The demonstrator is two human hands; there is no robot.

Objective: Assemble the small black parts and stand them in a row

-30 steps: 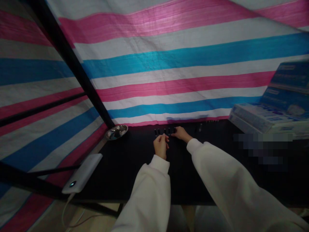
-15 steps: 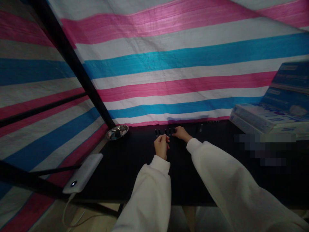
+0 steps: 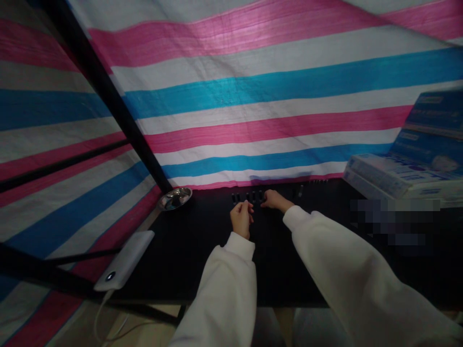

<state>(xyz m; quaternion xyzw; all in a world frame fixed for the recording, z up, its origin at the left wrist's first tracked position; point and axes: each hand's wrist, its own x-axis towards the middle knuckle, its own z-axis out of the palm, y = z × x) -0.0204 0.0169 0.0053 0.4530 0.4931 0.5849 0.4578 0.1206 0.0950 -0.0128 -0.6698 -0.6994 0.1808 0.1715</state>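
Observation:
Several small dark upright pegs (image 3: 253, 195) stand in a row at the back of the black table (image 3: 195, 250). My left hand (image 3: 241, 218) is just in front of the row, with thumb and fingertips pressed together. Whatever it pinches, if anything, is too small to make out. Beside the row's right end is my right hand (image 3: 275, 199), its thumb and forefinger slightly apart. The rightmost peg (image 3: 260, 195) shows just left of these fingertips, and I see nothing held between them.
Farther right stands a single small peg (image 3: 301, 191), with a row of tiny pieces (image 3: 318, 181) behind it. A shiny metal dish (image 3: 176, 198) sits at back left, a white power bank (image 3: 125, 260) at the left edge. Boxes (image 3: 408, 176) are stacked right, before a striped sheet (image 3: 231, 96).
My right hand has moved slightly right, away from the rightmost peg, which now shows clear of the fingers. The left hand has stayed in place.

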